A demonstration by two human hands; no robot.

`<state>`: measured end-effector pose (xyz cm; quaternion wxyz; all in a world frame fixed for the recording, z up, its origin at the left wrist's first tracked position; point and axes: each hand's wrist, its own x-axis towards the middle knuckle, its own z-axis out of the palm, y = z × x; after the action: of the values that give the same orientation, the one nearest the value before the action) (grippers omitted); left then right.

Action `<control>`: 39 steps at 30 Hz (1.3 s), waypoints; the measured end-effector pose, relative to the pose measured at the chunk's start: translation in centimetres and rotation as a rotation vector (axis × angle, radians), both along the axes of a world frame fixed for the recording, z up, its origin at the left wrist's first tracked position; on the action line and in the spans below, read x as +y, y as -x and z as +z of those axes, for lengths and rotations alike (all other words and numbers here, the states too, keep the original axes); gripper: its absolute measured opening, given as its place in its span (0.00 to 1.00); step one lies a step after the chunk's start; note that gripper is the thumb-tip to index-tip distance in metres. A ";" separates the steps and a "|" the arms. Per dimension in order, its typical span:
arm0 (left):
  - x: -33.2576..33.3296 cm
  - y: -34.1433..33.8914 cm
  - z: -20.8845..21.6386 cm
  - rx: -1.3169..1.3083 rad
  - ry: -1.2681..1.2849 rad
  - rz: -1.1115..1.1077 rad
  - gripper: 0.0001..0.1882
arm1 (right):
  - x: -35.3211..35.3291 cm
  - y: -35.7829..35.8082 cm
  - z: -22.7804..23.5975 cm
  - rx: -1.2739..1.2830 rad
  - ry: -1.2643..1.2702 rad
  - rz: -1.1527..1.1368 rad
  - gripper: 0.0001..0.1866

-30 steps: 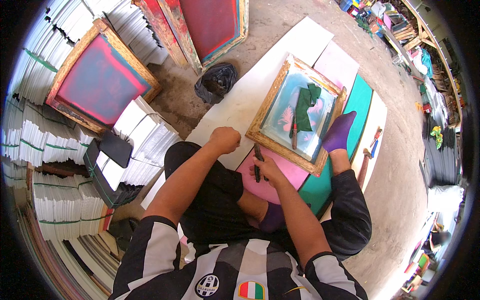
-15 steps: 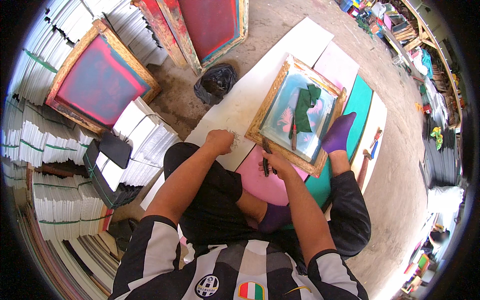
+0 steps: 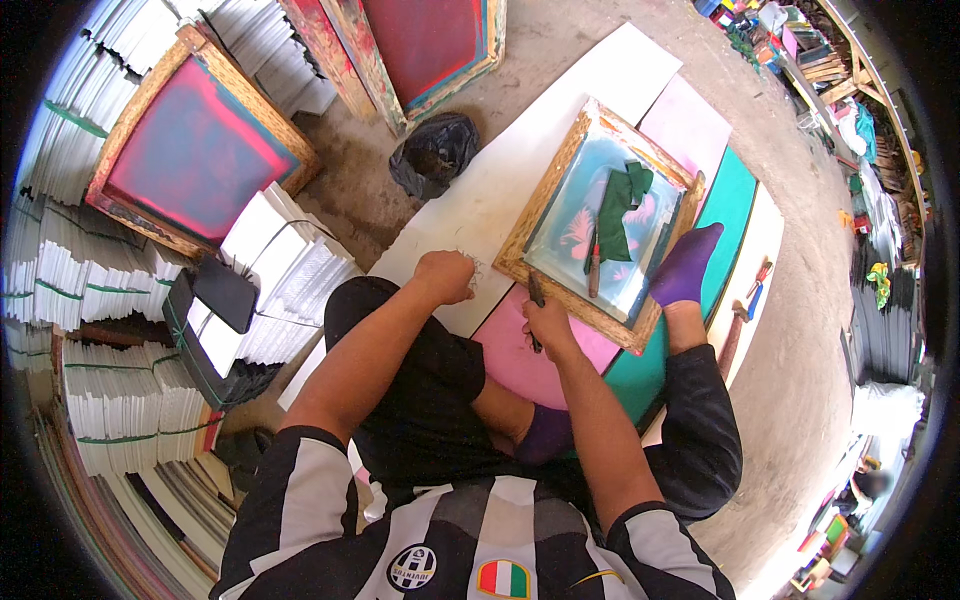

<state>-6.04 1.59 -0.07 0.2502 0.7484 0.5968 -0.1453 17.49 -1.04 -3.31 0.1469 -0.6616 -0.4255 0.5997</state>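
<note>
My right hand (image 3: 549,327) is wrapped round dark-handled pliers (image 3: 537,291), whose head points away from me beside the near left corner of a wooden screen frame (image 3: 512,256). Closed in a fist, my left hand (image 3: 444,277) rests low over the white board (image 3: 425,240). Small thin metal-looking bits (image 3: 478,268) lie just past its knuckles; whether its fingers pinch anything is hidden. On the frame's blue mesh with pale leaf shapes lies a crumpled green cloth (image 3: 614,220). A screwdriver-like tool (image 3: 594,272) lies against that cloth. My purple-socked foot (image 3: 688,262) is by the frame's right side.
A hammer (image 3: 735,325) and a blue-handled tool (image 3: 757,288) lie at right. Beyond the board stands a black plastic bag (image 3: 434,155). More framed screens (image 3: 205,150) and tied white sheet stacks (image 3: 115,385) fill the left. Pink (image 3: 535,360) and green (image 3: 637,385) sheets lie underneath.
My right hand has turned and closed further round the pliers, so their handles, spread before, are mostly covered. The left fist has stayed near the small bits. The view has shifted slightly.
</note>
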 end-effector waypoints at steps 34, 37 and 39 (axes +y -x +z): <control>-1.3 -0.8 -0.1 -0.268 -0.248 -0.121 0.13 | -4.6 2.1 -5.2 -0.091 -0.507 0.191 0.14; -1.4 -0.2 -0.1 -0.318 -0.317 -0.092 0.11 | -4.2 3.0 -1.6 -0.035 -0.373 0.218 0.13; -1.0 -0.5 0.1 -0.276 -0.297 -0.107 0.10 | -3.6 3.1 -0.5 -0.018 -0.290 0.255 0.12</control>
<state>-5.57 0.63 0.05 0.2082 0.8205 0.5312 0.0351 14.43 -4.63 -3.79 0.1593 -0.5797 -0.5891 0.5399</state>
